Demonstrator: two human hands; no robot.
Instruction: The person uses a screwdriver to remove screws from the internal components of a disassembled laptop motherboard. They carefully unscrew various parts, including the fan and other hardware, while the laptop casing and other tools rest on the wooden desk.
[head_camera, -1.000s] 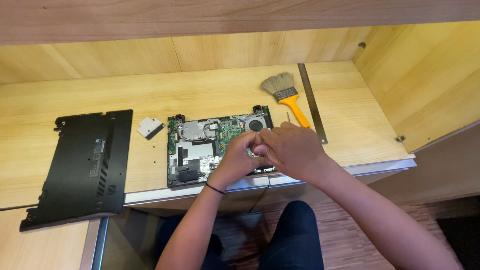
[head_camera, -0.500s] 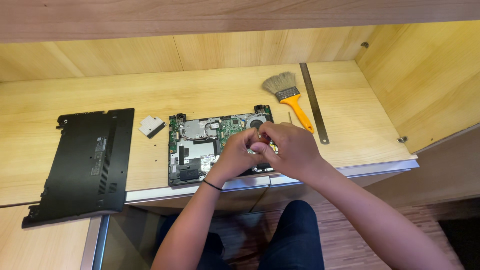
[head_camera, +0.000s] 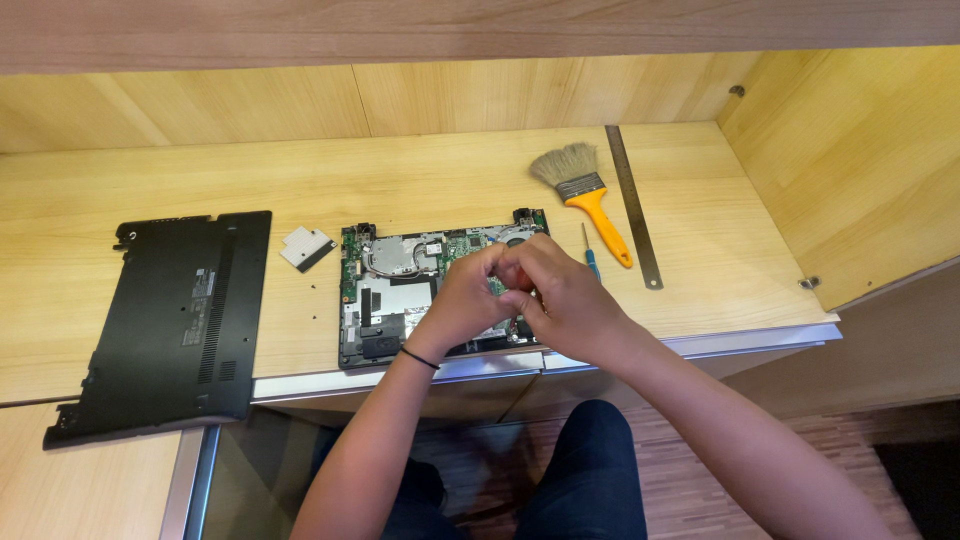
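Head view looks down on a pale wooden table (head_camera: 400, 180) that carries everything. Well to the left of the fingers lies the black bottom cover (head_camera: 165, 320), a broad thin plastic shell, its long axis running away from the person. Under the fingers sits the opened laptop base (head_camera: 400, 295), at the table's near edge, its long axis left to right, hinge side pointing away. It looks stiff but fragile: bare circuit board, heat pipe and thin cables, so it is best held by the outer frame edges, not the board. The left hand (head_camera: 462, 300) and right hand (head_camera: 560, 300) meet over its right half, fingers pinched narrow together; whether they hold a small part I cannot tell. Right of the fingers lie a steel ruler (head_camera: 632, 205), an orange-handled brush (head_camera: 585, 195) and a small screwdriver (head_camera: 590, 252). Left of them rests a small metal plate (head_camera: 306, 247).
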